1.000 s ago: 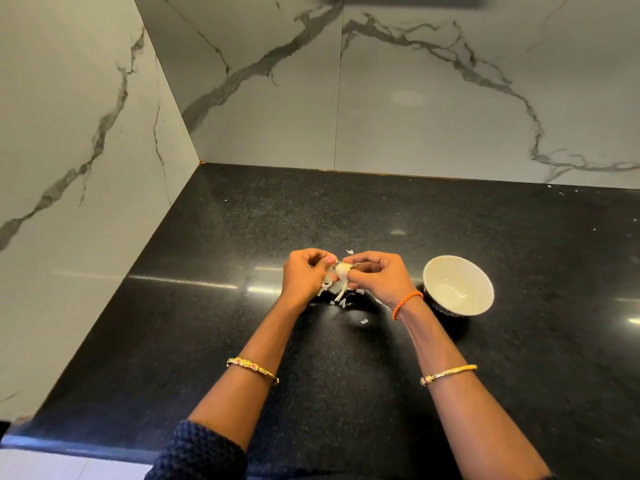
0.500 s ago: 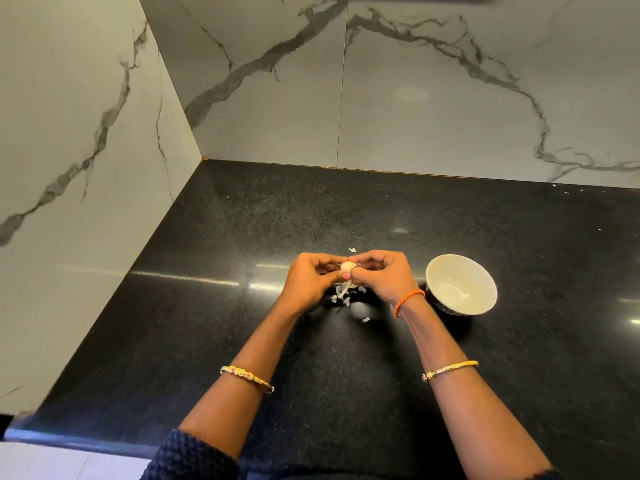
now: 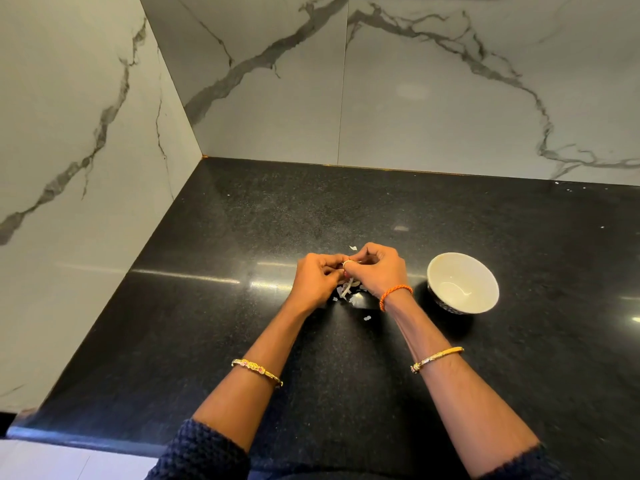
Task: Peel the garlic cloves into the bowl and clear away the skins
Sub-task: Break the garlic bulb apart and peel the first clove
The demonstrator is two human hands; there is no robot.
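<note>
My left hand [image 3: 317, 280] and my right hand [image 3: 375, 271] meet over the middle of the black counter, fingertips pinched together on one small pale garlic clove [image 3: 347, 263], which is mostly hidden by the fingers. White garlic skins [image 3: 346, 292] lie in a small heap on the counter just below the hands, with a stray flake [image 3: 367, 318] nearer me and another [image 3: 353, 248] behind the hands. A white bowl [image 3: 485, 271] with a dark patterned outside stands to the right of my right wrist; nothing shows inside it.
The black granite counter [image 3: 242, 341] runs into a corner of marble-look walls at the left [image 3: 86, 168] and back [image 3: 450, 98]. Its front edge [image 3: 86, 439] is at the lower left. Tiny white specks lie near the back wall at the right.
Both hands have closed tighter around the clove, hiding more of it than a second ago. Hands and bowl stay in place on the counter.
</note>
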